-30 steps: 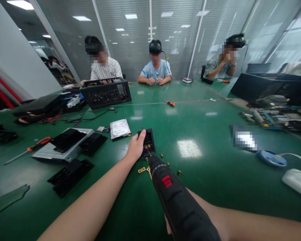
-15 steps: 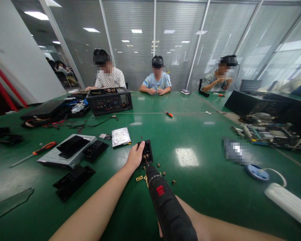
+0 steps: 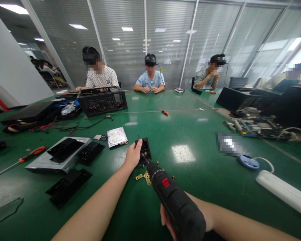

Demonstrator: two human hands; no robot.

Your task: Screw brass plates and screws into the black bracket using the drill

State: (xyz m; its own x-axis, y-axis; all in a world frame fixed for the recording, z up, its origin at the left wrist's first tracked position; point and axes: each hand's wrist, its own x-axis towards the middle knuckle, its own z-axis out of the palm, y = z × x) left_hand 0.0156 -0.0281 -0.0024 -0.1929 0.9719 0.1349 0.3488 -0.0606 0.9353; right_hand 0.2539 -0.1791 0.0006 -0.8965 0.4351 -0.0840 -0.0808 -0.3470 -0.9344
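Note:
My left hand is closed on the left side of a small black plastic box, pressing it to the green table. Brass-coloured screw heads show inside the box. My right hand is wrapped round a black power drill with a red switch. The drill's thin bit reaches into the box at the screws; whether it sits in a screw head is too small to tell. Several brass plates lie below the box, with loose screws to their right, partly behind the drill.
A hard drive lies left of the box. Further left are a silver drive case carrying black parts, another black bracket and an orange screwdriver. A white power strip lies right. Three people sit opposite.
The view has turned slightly right, so most things sit further left. The drill's body has swung to the right at its rear, while its bit stays at the box. Both hands keep their hold.

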